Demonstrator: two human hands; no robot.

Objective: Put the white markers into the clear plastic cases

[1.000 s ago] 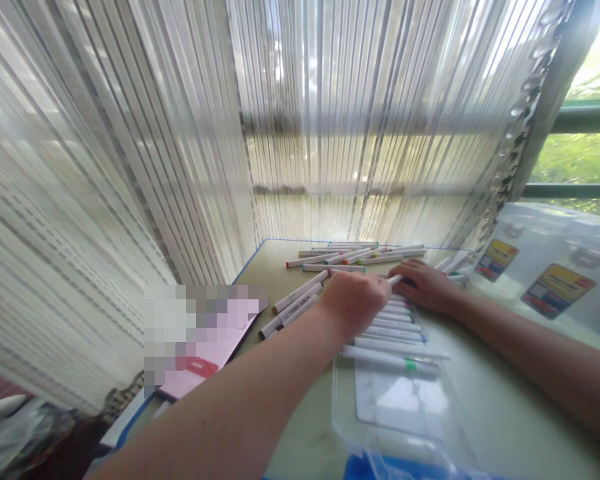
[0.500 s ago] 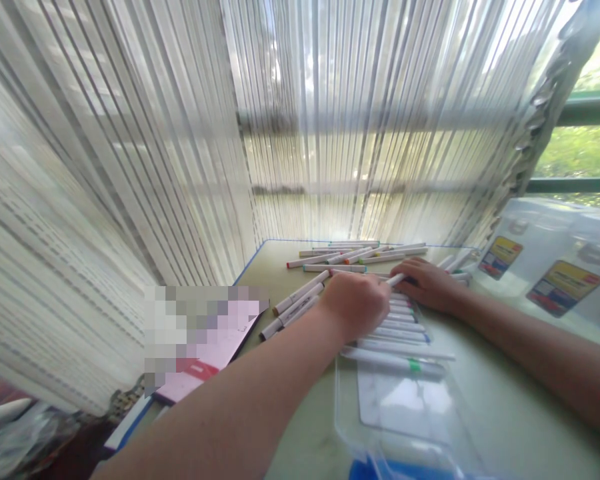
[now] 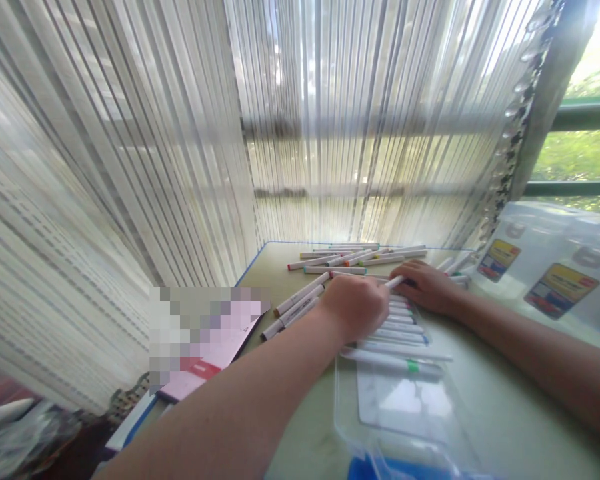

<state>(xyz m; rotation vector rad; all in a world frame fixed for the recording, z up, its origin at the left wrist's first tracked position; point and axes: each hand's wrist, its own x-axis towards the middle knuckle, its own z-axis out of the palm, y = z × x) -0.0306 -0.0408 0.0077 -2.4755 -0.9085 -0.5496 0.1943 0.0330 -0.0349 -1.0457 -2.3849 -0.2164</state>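
Note:
Above a row of white markers [image 3: 403,329], my left hand [image 3: 359,305] is closed on one end of a white marker [image 3: 394,282]. The fingers of my right hand [image 3: 423,283] close on the other end of that same marker, so it spans the gap between both hands. The row lies side by side at the far end of a clear plastic box [image 3: 338,407]. A marker with a green band [image 3: 413,366] lies across the box nearer to me. My left hand hides part of the row.
Loose markers [image 3: 350,259] lie scattered at the table's far end, with several more left of my left hand. Clear lidded boxes with yellow labels [image 3: 563,290] stand at the right. A pink box [image 3: 215,353] lies at the left edge, before a striped curtain [image 3: 310,133].
The view has shifted very slightly. Both hands keep nearly the same place and hold on the marker.

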